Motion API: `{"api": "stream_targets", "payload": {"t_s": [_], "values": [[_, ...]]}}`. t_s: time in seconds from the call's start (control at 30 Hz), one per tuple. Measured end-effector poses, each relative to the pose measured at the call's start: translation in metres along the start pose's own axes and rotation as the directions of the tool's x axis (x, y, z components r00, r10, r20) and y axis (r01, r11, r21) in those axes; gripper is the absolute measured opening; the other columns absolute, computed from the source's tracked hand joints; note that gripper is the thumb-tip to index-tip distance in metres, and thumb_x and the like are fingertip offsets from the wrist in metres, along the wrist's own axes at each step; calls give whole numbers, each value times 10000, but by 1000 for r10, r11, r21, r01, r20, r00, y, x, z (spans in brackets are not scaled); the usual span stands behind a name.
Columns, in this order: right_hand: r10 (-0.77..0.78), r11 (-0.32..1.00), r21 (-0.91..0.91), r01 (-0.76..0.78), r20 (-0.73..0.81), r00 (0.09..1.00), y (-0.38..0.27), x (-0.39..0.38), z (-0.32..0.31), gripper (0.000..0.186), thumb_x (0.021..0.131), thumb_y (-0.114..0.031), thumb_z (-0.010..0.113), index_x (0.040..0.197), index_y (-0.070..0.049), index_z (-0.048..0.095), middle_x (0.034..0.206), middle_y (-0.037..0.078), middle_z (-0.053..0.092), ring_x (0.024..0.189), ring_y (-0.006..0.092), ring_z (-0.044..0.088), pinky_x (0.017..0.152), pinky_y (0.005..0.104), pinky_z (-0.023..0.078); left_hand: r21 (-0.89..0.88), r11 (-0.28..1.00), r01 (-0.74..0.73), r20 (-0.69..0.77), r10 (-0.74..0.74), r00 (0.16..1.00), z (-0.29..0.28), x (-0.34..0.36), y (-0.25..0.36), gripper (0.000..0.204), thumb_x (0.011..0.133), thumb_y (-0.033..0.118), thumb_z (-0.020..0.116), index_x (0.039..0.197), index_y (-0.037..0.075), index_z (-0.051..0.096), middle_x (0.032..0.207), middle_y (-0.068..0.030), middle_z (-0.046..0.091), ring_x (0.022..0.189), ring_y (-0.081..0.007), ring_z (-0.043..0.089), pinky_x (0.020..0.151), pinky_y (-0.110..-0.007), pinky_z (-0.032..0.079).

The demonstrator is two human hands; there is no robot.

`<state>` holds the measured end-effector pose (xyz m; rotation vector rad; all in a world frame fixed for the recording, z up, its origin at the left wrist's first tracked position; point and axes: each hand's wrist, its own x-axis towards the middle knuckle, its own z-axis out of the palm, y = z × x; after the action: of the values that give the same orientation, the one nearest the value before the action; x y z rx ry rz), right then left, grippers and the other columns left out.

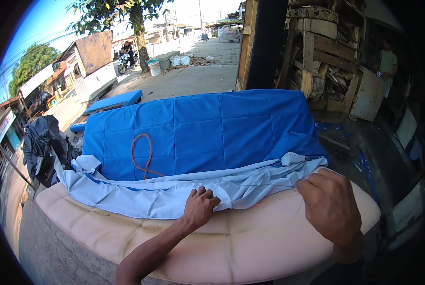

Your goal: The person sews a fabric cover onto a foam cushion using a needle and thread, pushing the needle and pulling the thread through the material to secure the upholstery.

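A large blue quilted cover [198, 128] is drawn over a long seat or sofa piece, with its pale white underside [165, 202] folded along the near edge. Below that edge bulges beige padding foam [264, 237], creased and stained. My left hand [202, 206] is closed on the hem of the white fabric, near the middle. Further right, my right hand [330, 206] is raised in a fist above the foam; what it holds is hidden. A faint thin line, like thread, runs toward it across the fabric. An orange cord [149, 154] lies looped on the blue cover.
Behind stands a blue padded panel [112, 102]; at left, a heap of black material [43, 142]. Scrap wood [326, 52] is stacked at the back right, near another person [388, 66]. A tree [138, 33], a white bucket [154, 67] and a motorbike [126, 61] are outside.
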<state>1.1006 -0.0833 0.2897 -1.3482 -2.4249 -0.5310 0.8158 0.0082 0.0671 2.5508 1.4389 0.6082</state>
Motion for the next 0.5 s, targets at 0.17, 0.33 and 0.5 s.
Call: {"api": "stream_targets", "payload": {"t_s": [0.17,0.33,0.5], "values": [[217,975,22,-221,-288,933,-1,-23,-53,194,702,59,661,881,6,711,682,130,578,631,295,559,558,418,444,-52,995,86,37,-84,996,45,1,-36,127,843,87,672,952,103,734,976,-112,679,947,-334,626,824,-441,510],[3,989,149,-17,94,996,-16,-11,-6,330,739,21,619,1058,4,705,677,103,566,663,244,591,589,382,488,-299,953,49,-32,-61,998,29,-3,-16,197,883,103,642,1070,90,701,996,-137,671,995,-343,612,877,-457,486],[-243,963,201,178,367,898,-21,-4,78,73,779,-69,622,827,-55,676,701,81,633,751,234,656,680,374,531,-315,944,-101,174,162,971,39,-11,-15,292,897,150,656,1186,136,697,1107,-152,670,1081,-352,600,939,-436,490]]}}
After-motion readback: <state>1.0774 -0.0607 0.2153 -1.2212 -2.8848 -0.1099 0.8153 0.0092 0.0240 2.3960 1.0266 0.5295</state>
